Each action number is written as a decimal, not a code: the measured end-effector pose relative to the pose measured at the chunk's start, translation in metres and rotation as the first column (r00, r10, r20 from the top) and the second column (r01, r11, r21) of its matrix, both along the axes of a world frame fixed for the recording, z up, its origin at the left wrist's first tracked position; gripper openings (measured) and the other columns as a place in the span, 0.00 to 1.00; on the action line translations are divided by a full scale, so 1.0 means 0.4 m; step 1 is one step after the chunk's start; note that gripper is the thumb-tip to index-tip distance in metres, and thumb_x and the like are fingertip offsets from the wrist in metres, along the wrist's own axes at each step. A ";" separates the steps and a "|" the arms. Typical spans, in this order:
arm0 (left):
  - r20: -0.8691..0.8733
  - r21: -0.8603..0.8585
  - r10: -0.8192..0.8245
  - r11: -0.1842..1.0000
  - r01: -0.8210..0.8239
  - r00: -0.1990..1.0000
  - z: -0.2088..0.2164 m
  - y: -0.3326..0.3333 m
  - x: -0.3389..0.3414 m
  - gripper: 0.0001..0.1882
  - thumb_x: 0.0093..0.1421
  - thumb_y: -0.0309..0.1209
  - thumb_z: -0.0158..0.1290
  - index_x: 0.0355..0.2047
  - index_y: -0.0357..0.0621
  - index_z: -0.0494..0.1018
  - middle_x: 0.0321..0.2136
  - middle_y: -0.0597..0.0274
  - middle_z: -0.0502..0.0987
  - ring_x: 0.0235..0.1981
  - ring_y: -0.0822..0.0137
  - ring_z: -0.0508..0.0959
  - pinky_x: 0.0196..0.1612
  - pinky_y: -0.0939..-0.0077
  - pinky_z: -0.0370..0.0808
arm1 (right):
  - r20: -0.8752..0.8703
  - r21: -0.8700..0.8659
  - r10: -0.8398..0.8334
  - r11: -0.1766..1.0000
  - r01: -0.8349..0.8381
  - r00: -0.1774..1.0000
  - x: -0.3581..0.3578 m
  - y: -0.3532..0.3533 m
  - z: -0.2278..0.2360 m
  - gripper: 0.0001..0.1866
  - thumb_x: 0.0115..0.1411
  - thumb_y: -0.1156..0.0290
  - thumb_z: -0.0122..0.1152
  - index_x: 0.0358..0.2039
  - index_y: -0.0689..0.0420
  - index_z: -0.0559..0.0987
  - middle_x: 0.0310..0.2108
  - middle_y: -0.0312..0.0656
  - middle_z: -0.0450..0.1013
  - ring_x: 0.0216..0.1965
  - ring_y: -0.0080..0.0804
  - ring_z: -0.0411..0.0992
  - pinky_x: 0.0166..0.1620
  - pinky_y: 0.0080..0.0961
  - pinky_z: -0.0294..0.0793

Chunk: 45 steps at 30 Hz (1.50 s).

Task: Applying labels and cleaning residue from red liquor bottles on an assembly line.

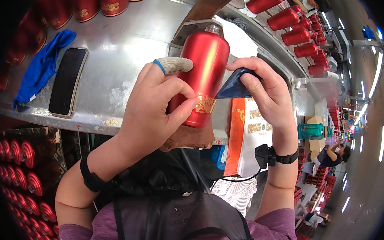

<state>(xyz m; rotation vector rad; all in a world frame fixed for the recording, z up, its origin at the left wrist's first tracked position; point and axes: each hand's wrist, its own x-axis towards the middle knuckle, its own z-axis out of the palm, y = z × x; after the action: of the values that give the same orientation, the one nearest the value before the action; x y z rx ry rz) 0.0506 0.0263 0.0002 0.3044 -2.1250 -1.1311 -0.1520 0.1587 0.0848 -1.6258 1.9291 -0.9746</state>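
Observation:
A glossy red metal bottle [208, 60] lies in front of me with its neck pointing away, resting on a wooden block [188, 136]. Near its lower end a gold decal [205, 105] sits on the red surface. The thumb and index finger of my left hand [149, 100] pinch together at the decal's left edge; another finger, in a knitted finger cot [176, 64], rests against the bottle. My right hand [266, 88] grips a dark blue triangular squeegee [237, 85] between thumb and fingers, its pointed corner close to the decal's right side. I cannot tell whether that corner touches.
On the metal bench [111, 67] to the left lie a phone [69, 80] and a blue cloth [45, 62]. Red bottles [86, 6] stand at the far left; more [295, 35] line the right. Printed decal sheets [257, 136] sit below my right hand. Other people work at far right.

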 end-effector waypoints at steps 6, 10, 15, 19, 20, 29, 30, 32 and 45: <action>0.034 -0.107 -0.042 0.993 0.045 0.999 0.063 0.007 -0.010 0.06 0.51 0.25 0.63 0.28 0.44 0.76 0.54 0.52 0.73 0.54 0.51 0.69 0.58 0.61 0.65 | 0.211 0.043 -0.132 0.991 0.126 0.969 0.012 0.065 0.001 0.09 0.68 0.75 0.53 0.46 0.60 0.80 0.37 0.37 0.76 0.39 0.23 0.73 0.45 0.20 0.71; 0.027 -0.082 -0.123 0.989 0.125 0.992 0.087 0.027 -0.035 0.06 0.51 0.26 0.63 0.27 0.45 0.76 0.55 0.52 0.72 0.57 0.50 0.66 0.61 0.59 0.62 | 0.265 0.129 -0.009 0.991 -0.026 0.964 0.000 0.093 -0.023 0.08 0.67 0.73 0.56 0.43 0.60 0.80 0.32 0.34 0.74 0.36 0.19 0.71 0.41 0.20 0.71; 0.127 -0.059 -0.136 0.988 0.145 0.982 0.097 0.044 -0.065 0.05 0.52 0.28 0.63 0.28 0.46 0.78 0.56 0.52 0.72 0.59 0.50 0.64 0.63 0.58 0.60 | 0.133 0.096 -0.083 0.993 0.070 0.988 0.069 0.093 -0.018 0.14 0.58 0.72 0.67 0.45 0.55 0.81 0.31 0.37 0.73 0.30 0.26 0.71 0.34 0.23 0.71; 0.100 -0.063 -0.142 0.987 0.149 0.985 0.096 0.058 -0.069 0.09 0.52 0.30 0.64 0.34 0.46 0.79 0.58 0.50 0.70 0.60 0.49 0.63 0.64 0.57 0.59 | -0.083 -0.009 0.037 0.999 -0.038 0.996 0.042 0.101 -0.076 0.15 0.55 0.73 0.67 0.45 0.52 0.82 0.32 0.37 0.74 0.31 0.30 0.72 0.35 0.27 0.71; 0.107 -0.067 -0.153 0.985 0.161 0.982 0.098 0.060 -0.064 0.09 0.52 0.30 0.64 0.34 0.46 0.79 0.58 0.50 0.70 0.60 0.49 0.63 0.64 0.57 0.59 | -0.032 -0.002 0.011 1.000 -0.011 0.999 0.044 0.103 -0.078 0.12 0.55 0.73 0.67 0.41 0.53 0.84 0.32 0.36 0.74 0.33 0.31 0.73 0.37 0.27 0.72; 0.200 -0.483 0.058 0.874 0.047 0.978 0.003 0.059 -0.016 0.58 0.41 0.33 0.74 0.69 0.37 0.53 0.68 0.38 0.55 0.66 0.40 0.61 0.64 0.54 0.64 | 0.170 -0.060 -0.043 0.997 0.054 0.985 0.000 0.131 -0.106 0.08 0.54 0.75 0.70 0.36 0.57 0.86 0.31 0.35 0.76 0.35 0.26 0.74 0.39 0.22 0.71; 0.204 -0.485 0.052 0.873 0.055 0.978 0.001 0.057 -0.013 0.58 0.41 0.33 0.74 0.69 0.37 0.53 0.68 0.38 0.55 0.66 0.40 0.61 0.64 0.54 0.64 | 0.204 -0.060 -0.040 0.997 0.053 0.978 -0.002 0.134 -0.105 0.08 0.55 0.75 0.70 0.36 0.57 0.85 0.31 0.35 0.75 0.34 0.25 0.73 0.39 0.21 0.71; 0.197 -0.440 0.043 0.897 0.049 0.979 -0.003 0.054 -0.008 0.59 0.42 0.34 0.74 0.70 0.35 0.51 0.65 0.37 0.59 0.62 0.39 0.66 0.61 0.56 0.68 | 0.258 -0.058 -0.047 0.996 0.064 0.965 -0.012 0.140 -0.117 0.08 0.55 0.76 0.69 0.37 0.57 0.85 0.31 0.35 0.75 0.33 0.22 0.72 0.37 0.19 0.69; 0.307 -0.106 -0.074 0.988 0.111 0.949 -0.001 0.072 0.009 0.63 0.45 0.36 0.74 0.71 0.33 0.43 0.52 0.42 0.69 0.52 0.46 0.73 0.54 0.59 0.72 | 0.198 -0.186 0.144 0.977 -0.107 0.970 0.039 0.070 -0.060 0.08 0.55 0.77 0.67 0.37 0.58 0.85 0.33 0.39 0.77 0.37 0.30 0.76 0.42 0.25 0.74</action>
<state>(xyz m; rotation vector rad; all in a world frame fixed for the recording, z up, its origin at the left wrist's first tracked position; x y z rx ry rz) 0.0542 0.0551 -0.0001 0.3417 -2.4903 -1.0546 -0.1366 0.1867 0.0609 -1.6420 1.6195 -1.2380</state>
